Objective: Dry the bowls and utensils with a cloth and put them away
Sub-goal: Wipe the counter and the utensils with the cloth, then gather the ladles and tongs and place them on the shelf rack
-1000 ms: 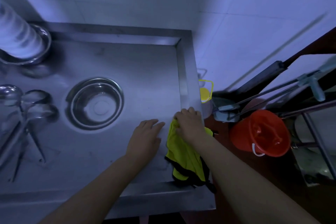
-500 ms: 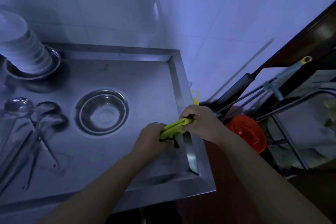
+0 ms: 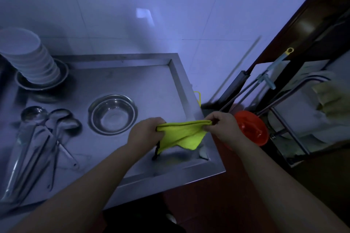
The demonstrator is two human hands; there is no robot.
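At upper left, stacked white bowls [image 3: 28, 58] stand above ladles [image 3: 47, 132]; mid-frame sits a steel bowl [image 3: 113, 114]. Right of it, left hand [image 3: 146, 132] and right hand [image 3: 224, 127] pinch a yellow cloth [image 3: 184, 133] stretched between them, above the steel tray [image 3: 189, 89].

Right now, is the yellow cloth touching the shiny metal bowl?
Apart. The head view shows bare tray between the yellow cloth, held up by both hands, and the metal bowl to its left.
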